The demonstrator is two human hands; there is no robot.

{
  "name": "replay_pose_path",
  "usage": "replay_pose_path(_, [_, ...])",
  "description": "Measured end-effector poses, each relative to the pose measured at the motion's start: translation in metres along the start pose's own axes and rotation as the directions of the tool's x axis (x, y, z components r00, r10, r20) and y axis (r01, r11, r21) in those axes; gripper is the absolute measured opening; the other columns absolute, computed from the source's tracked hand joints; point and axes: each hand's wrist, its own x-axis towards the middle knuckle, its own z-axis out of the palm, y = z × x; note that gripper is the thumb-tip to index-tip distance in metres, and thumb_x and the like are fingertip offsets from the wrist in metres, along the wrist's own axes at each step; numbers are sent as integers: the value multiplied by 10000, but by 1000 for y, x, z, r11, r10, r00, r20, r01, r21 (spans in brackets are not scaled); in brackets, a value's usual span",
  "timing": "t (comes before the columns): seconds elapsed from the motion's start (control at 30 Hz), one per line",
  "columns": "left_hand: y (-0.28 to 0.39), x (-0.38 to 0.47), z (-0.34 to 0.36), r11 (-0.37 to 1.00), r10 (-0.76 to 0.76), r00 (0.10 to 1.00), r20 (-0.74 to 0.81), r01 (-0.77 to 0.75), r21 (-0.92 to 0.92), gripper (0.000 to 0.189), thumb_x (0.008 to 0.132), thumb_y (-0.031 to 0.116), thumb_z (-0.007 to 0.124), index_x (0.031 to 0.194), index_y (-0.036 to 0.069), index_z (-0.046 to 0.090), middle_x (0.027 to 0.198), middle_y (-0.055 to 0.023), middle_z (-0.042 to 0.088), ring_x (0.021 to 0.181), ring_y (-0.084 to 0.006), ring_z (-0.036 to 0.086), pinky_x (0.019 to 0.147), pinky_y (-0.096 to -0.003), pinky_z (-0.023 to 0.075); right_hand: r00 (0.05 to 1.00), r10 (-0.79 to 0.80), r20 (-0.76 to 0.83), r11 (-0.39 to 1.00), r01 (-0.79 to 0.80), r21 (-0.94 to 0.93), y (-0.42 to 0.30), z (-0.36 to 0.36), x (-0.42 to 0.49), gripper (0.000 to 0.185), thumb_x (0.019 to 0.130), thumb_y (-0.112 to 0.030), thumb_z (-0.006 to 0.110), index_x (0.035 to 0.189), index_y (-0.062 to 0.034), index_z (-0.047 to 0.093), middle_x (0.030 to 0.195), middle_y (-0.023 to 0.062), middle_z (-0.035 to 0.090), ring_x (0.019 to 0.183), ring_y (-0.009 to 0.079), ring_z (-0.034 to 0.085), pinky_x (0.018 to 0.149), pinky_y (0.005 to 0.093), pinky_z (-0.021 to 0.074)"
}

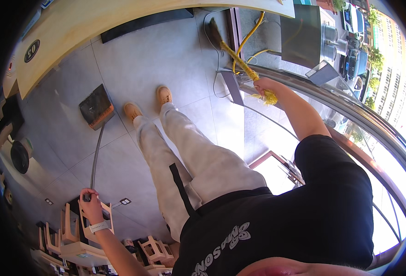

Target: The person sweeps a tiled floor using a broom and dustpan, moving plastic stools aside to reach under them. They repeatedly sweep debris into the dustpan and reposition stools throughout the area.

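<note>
My right hand (268,90), out to the right, grips the frayed end of a yellow-wrapped broom handle (242,65). The broom's dark bristles (215,32) point away from me, near the door frame. On the left, my left hand (92,207), with a pale band on its wrist, is closed around the top of a thin grey handle (97,155). That handle runs down to a long-handled dustpan (97,105), dark with an orange-brown strip along one edge. The dustpan rests on the grey tiled floor (134,58), left of my tan shoes (133,111).
A pale wooden counter or table (96,20) curves across the top. Wooden stools (70,224) stand at lower left. A yellow hose or cable (250,34) and a thin grey cable (219,58) lie near the door frame (235,31). Glass panes line the right side; parked cars (356,62) show outside.
</note>
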Motion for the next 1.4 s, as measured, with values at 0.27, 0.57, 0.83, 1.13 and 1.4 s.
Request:
replay_pose_path(0.27, [-1, -8, 6, 1000, -4, 998, -56, 5, 5, 169, 911, -64, 508, 879, 102, 508, 753, -8, 569, 449, -36, 369, 386, -206, 249, 992, -11, 127, 994, -3, 106, -155, -12, 132, 252, 882, -212, 522, 672, -77, 558, 596, 68, 592, 491, 214, 564, 515, 385, 463])
replay_pose_path(0.57, [-2, -9, 8, 999, -13, 999, -42, 14, 32, 158, 911, -47, 526, 869, 105, 508, 761, -7, 569, 461, -37, 377, 397, -208, 265, 995, 39, 89, 890, 6, -456, -39, -36, 16, 202, 825, -154, 571, 691, -16, 632, 663, 95, 631, 532, 199, 617, 534, 386, 493])
replay_pose_path(0.83, [-20, -24, 19, 1000, 12, 999, -46, -12, -4, 174, 898, -65, 515, 850, 103, 511, 757, -5, 573, 454, -49, 390, 395, -213, 286, 998, -3, 56, 999, 6, -50, 60, 67, -103, 189, 832, -166, 594, 847, 21, 565, 627, 82, 593, 473, 170, 579, 464, 335, 474])
replay_pose_path(1.13, [-41, -40, 24, 999, -27, 998, -55, 25, -38, 169, 907, -59, 532, 857, 101, 510, 759, 8, 573, 466, -46, 394, 393, -204, 288, 992, 50, 120, 923, -92, 373, 20, 156, 37, 145, 822, -148, 606, 739, -29, 605, 604, 87, 597, 472, 206, 586, 473, 370, 461])
replay_pose_path(1.4, [-3, -15, -19, 920, 161, 986, 44, -166, 354, 231, 915, -33, 559, 1133, 42, 534, 1083, -73, 591, 754, -121, 587, 630, -244, 486, 985, -174, 11, 984, 173, 33, -7, 43, 84, 124, 821, -132, 598, 750, -39, 639, 656, 56, 622, 580, 171, 607, 510, 354, 441])
